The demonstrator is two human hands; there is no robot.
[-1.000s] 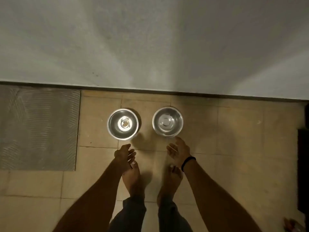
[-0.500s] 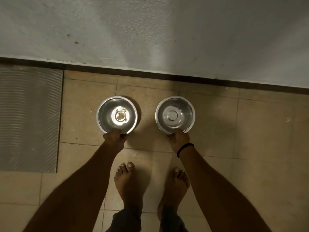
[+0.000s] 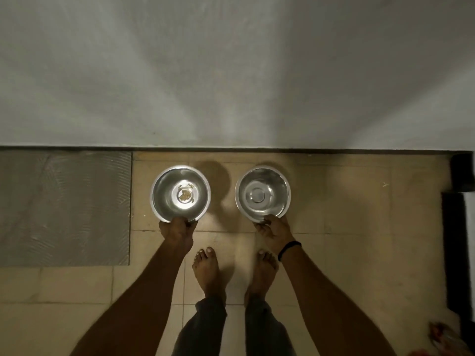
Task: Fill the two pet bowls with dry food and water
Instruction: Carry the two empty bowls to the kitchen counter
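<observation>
Two round steel pet bowls are held above the tiled floor, casting shadows toward the wall. The left bowl (image 3: 167, 194) has a small patch of brown crumbs at its bottom. My left hand (image 3: 177, 231) grips its near rim. The right bowl (image 3: 275, 194) looks bare inside and is tilted a little. My right hand (image 3: 273, 231), with a black band on the wrist, pinches its near rim.
A grey ribbed mat (image 3: 64, 206) lies on the floor at the left. A pale wall (image 3: 231, 73) rises just behind the bowls. My bare feet (image 3: 208, 271) stand below the hands. Dark objects (image 3: 460, 227) sit along the right edge.
Both hands reached down from open to the bowls' near rims, took hold, and have lifted them off the floor. The view has pulled back upward.
</observation>
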